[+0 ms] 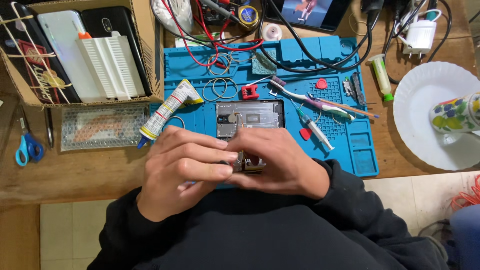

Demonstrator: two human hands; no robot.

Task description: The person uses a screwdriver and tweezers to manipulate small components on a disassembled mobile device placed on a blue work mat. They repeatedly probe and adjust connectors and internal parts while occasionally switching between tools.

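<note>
Head view shows our two hands meeting over the near edge of a blue repair mat [350, 145]. Our left hand [182, 167] has its fingers curled close together, with thumb and forefinger pinched on something small and dark; we cannot tell what it is, because the fingers hide it. Our right hand [280, 162] is closed around the lower end of an opened phone [249, 120], which lies on the mat with its metal inside facing up and its far end pointing away from us.

We judge that the step in hand is fine work on the lower part of the phone, where both thumbs come together. The next move, in our opinion, calls for a steady right hand and a very small, exact motion of the left fingertips, since the working spot is mostly covered.

Just beside the left hand lies a glue tube [167, 111]. A toothbrush [300, 95] and a syringe [316, 131] lie to the right of the phone. A cardboard box [147, 50] of phones stands at the far left.
</note>
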